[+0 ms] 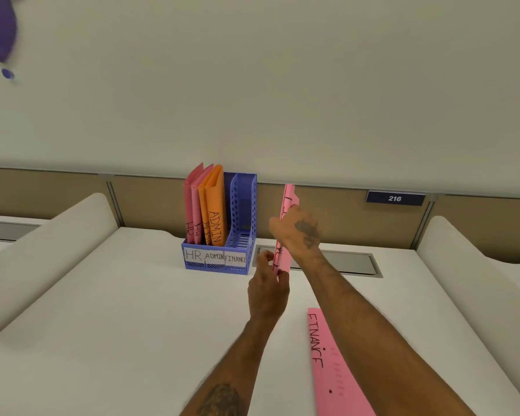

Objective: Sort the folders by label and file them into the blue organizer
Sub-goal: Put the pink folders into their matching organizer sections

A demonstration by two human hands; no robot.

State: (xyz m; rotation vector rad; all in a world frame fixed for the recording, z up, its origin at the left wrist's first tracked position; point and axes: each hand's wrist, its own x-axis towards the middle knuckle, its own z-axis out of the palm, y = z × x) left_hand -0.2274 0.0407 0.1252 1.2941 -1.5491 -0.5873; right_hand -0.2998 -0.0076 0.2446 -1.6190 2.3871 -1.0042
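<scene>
Pinching pink folder (289, 195) by bottom edge with left hand (267, 292), gripping higher up with right hand (294, 232). Held upright, edge-on, at 3 o'clock of blue organizer (243, 202); can't read label tbh. Also spotted FINANCE folder (333, 364) on bench (132, 295) at 5 o'clock, cut off.

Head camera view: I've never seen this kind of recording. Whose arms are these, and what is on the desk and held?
No machine here: a person wears one wide-angle camera on the head, looking forward and down, so both bare arms are theirs. The left hand and right hand both grip a pink folder, held upright, edge towards the camera; its label cannot be read. On the white desk stands a blue organizer with slots marked HR, ADMIN and FINANCE. Two pink HR folders and two orange ADMIN folders stand in it; the FINANCE slot looks empty. A second pink folder, marked FINANCE, lies flat on the desk beside the right forearm.
</scene>
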